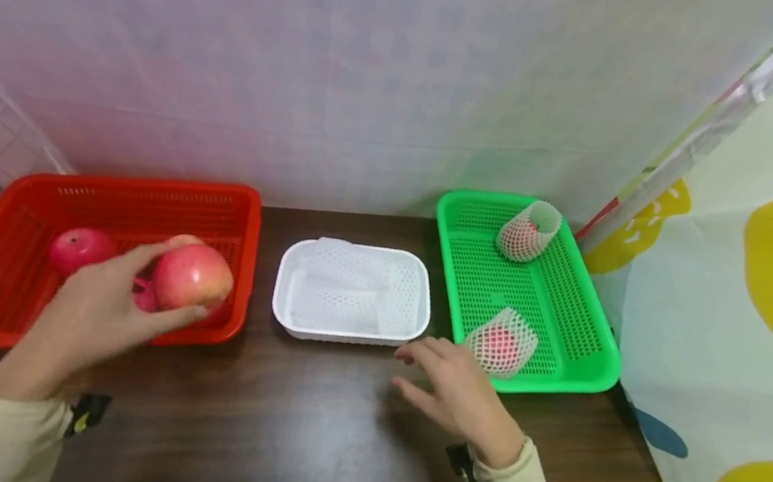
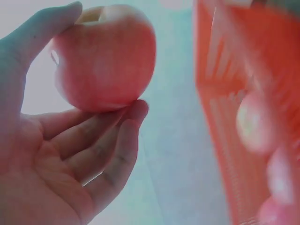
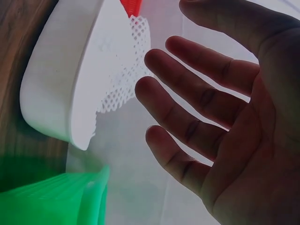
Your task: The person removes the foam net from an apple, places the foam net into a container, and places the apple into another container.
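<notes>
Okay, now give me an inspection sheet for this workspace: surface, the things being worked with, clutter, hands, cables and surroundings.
Surface: dark wooden table, with a bright reflection.
Job's things: red basket with apples; white tray with white foam nets; green basket with two netted apples, one near each end.
Clutter: nothing seen.
Hands: left hand grips a held apple between thumb and fingers; right hand holds nothing, fingers relaxed, near the white tray and green basket.
Cables: nothing seen.
Surroundings: pale sheeting behind; yellow-printed sheeting on the right.
</notes>
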`<action>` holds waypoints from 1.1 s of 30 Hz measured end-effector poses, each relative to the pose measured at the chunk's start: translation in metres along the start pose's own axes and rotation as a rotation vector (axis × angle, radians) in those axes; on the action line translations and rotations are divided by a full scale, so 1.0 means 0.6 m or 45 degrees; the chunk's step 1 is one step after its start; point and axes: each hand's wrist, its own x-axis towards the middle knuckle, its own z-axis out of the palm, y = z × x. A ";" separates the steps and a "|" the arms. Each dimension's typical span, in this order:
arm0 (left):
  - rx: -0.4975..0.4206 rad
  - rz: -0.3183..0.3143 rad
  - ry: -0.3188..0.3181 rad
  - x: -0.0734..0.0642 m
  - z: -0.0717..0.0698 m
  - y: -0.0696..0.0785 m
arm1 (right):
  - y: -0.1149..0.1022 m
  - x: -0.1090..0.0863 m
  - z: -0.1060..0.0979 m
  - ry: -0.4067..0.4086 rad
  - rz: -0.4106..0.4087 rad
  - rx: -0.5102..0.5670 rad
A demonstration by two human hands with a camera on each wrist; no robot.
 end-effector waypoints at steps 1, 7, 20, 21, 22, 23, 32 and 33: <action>0.024 -0.016 -0.010 0.018 -0.011 -0.005 | 0.000 -0.002 0.000 -0.003 0.007 -0.003; 0.035 -0.065 -0.120 0.114 -0.028 -0.050 | 0.004 -0.009 0.002 -0.064 0.086 -0.005; 0.133 -0.153 -0.471 0.214 0.068 -0.136 | 0.013 -0.024 0.022 -0.097 0.120 0.033; 0.134 -0.153 -0.489 0.217 0.072 -0.139 | 0.013 -0.026 0.023 -0.099 0.125 0.032; 0.135 -0.154 -0.503 0.221 0.076 -0.141 | 0.014 -0.027 0.024 -0.103 0.130 0.034; 0.137 -0.148 -0.518 0.224 0.081 -0.143 | 0.014 -0.028 0.024 -0.107 0.135 0.033; 0.116 -0.151 -0.559 0.233 0.113 -0.154 | 0.014 -0.033 0.029 -0.130 0.172 0.021; 0.119 -0.140 -0.544 0.231 0.110 -0.150 | 0.014 -0.034 0.029 -0.129 0.178 0.022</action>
